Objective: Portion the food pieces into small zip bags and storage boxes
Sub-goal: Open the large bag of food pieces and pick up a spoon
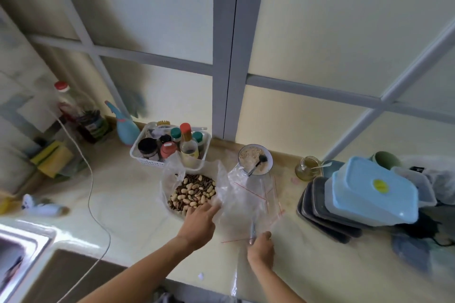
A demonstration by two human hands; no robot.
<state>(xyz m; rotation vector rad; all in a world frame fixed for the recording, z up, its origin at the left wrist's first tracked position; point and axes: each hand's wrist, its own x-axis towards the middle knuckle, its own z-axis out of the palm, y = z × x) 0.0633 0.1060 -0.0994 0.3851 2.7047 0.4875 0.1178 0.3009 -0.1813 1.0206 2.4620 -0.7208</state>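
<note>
Head view, down onto countertop (138,214)

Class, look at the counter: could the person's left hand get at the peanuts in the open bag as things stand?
Probably yes. The left hand is already at the near edge of the open bag, whose plastic is spread wide, leaving the peanuts uncovered.

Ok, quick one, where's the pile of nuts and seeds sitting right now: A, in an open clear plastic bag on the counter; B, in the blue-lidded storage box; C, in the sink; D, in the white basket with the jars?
A: the nuts and seeds lie in an open clear plastic bag on the counter, just in front of the white basket.
</note>
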